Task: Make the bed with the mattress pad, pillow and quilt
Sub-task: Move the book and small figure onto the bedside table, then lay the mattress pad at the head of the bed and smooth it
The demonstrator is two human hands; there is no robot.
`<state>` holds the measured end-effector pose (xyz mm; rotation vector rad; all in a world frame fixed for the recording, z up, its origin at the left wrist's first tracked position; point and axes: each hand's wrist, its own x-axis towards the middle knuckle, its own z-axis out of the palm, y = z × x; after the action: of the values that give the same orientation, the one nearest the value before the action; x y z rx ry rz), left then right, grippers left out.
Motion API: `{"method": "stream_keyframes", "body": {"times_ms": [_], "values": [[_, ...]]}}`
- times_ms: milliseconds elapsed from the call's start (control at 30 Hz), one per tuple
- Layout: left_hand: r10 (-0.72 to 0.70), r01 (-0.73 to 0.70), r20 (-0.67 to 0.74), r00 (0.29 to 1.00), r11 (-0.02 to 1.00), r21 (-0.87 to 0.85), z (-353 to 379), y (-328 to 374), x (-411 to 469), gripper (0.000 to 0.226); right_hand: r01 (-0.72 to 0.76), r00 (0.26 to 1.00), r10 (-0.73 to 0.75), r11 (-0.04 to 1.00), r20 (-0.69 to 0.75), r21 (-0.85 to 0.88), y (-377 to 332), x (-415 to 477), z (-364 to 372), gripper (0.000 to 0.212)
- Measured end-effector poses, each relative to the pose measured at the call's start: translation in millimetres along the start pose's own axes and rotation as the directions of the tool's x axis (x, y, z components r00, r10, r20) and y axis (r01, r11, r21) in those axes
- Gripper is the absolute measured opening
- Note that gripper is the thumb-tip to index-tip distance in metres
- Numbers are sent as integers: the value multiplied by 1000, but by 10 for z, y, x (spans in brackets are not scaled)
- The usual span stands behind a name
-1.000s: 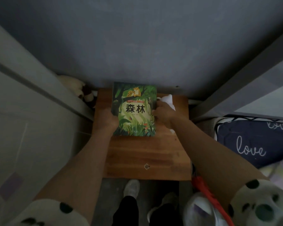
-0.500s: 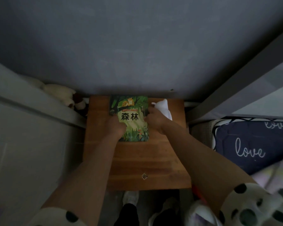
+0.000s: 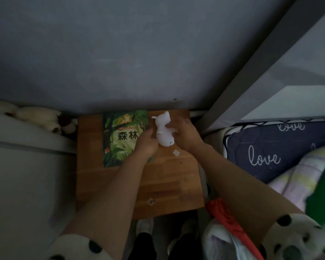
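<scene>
A small wooden bedside table (image 3: 163, 182) stands against the grey wall. On its far left lies a green jungle picture book (image 3: 123, 136). Beside the book is a small white cat-shaped figure (image 3: 163, 131), lying tilted. My left hand (image 3: 145, 143) touches its left side and my right hand (image 3: 184, 136) grips its right side, so both hands hold it. At the right edge lies a dark blue pillow (image 3: 270, 147) with white "love" lettering, and a pale striped quilt (image 3: 298, 179) overlaps its near corner.
A grey bed frame post (image 3: 251, 72) slants up at the right. Cream plush toys (image 3: 39, 117) sit in the gap left of the table. A red object (image 3: 227, 218) and a white bag (image 3: 225, 244) lie low right. A green cloth (image 3: 323, 184) is at far right.
Both hands have let go of the book, which now lies flat at the table's back left. They have moved right onto the white cat figure.
</scene>
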<state>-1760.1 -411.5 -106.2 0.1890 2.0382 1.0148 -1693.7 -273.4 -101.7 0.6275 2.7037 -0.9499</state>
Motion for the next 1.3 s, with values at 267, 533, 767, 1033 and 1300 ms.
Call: {"method": "stream_keyframes", "body": {"times_ms": [267, 533, 767, 1033, 1300], "values": [[55, -62, 76, 996, 994, 92, 227, 154, 52, 45, -94, 994, 96, 995, -58, 26, 270, -59, -110, 44], [113, -135, 107, 988, 966, 219, 410, 167, 110, 45, -299, 947, 292, 953, 137, 37, 544, -25, 8, 40], [172, -174, 32, 985, 946, 273, 473, 227, 78, 49, -201, 970, 192, 978, 147, 51, 497, -229, -216, 35], [374, -390, 118, 920, 847, 360, 1231, 984, -324, 40, -292, 946, 305, 949, -108, 118, 877, -1105, -871, 19], [422, -507, 294, 858, 787, 351, 2474, 1463, -812, 33, -454, 802, 507, 861, -318, 228, 1763, -2273, -1522, 33]]}}
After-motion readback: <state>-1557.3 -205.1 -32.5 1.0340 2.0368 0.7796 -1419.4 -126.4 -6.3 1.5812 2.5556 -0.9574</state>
